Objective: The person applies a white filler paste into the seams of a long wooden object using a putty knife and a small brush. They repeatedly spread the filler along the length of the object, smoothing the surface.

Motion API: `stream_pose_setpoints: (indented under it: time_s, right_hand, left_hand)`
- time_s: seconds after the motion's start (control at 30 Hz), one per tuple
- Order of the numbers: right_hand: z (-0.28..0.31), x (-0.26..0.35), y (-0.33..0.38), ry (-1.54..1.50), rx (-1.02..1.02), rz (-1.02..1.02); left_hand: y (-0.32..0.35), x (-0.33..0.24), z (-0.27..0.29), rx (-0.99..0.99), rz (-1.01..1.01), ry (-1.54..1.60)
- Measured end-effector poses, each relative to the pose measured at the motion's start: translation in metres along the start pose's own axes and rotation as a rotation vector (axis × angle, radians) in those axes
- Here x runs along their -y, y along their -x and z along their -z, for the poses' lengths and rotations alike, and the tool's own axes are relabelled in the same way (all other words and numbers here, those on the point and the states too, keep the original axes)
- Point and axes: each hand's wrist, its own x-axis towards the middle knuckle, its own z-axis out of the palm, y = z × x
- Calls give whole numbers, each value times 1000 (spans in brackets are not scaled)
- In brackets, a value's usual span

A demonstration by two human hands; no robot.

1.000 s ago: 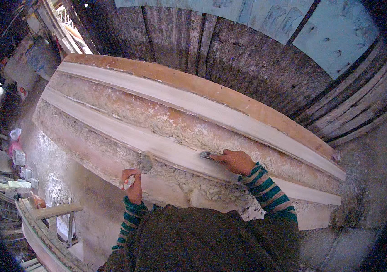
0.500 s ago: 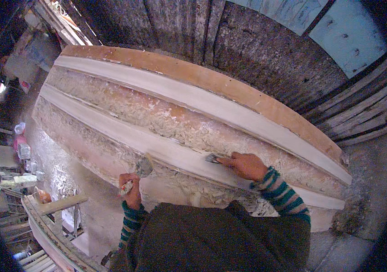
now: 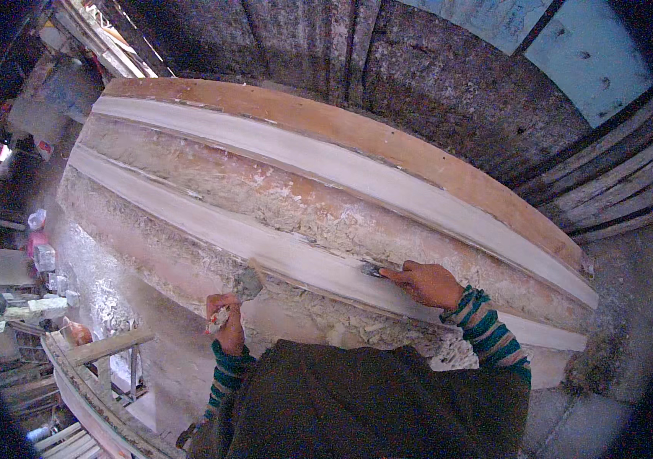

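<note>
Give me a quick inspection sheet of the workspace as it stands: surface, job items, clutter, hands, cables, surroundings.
Surface: long moulded plaster form with two smooth white bands, rough crumbly plaster between and below them, and a brown wooden strip along its far edge.
Job's things: small scraper blade pressed on the lower white band; a wider putty knife held low beside the form.
Clutter: plaster crumbs below the lower band.
Hands: right hand grips the scraper; left hand grips the putty knife handle.
Cables: nothing seen.
Surroundings: dark plank wall behind; wooden frame and small containers at the left.
</note>
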Motion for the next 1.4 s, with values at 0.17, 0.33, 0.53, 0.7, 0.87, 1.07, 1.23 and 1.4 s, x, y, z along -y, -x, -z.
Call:
stream_pose_setpoints:
  time_s: [0.17, 0.33, 0.53, 0.7, 0.87, 1.07, 1.23, 1.4]
  right_hand:
    - [-27, 5, -36, 6, -202, 87]
    - [4, -7, -4, 40, 33, 4]
    - [-19, -5, -4, -22, -151, 53]
    - [-21, 9, -28, -67, -202, 82]
    - [-5, -12, -3, 32, -13, 22]
    - [-42, -2, -25, -38, -237, 68]
    - [-34, -18, -5, -116, -172, 26]
    - [-47, -43, 23, -399, -147, -160]
  left_hand:
    - [0, -16, -6, -34, -21, 145]
    - [4, 11, 3, 2, -19, 100]
    - [1, -12, -3, -44, -47, 71]
    - [-3, -13, -3, -35, -54, 123]
    - [-1, -4, -4, -47, -138, 20]
    - [0, 9, -6, -27, -11, 199]
    - [-5, -21, -7, -43, -174, -16]
    - [-4, -19, -7, -39, -192, 35]
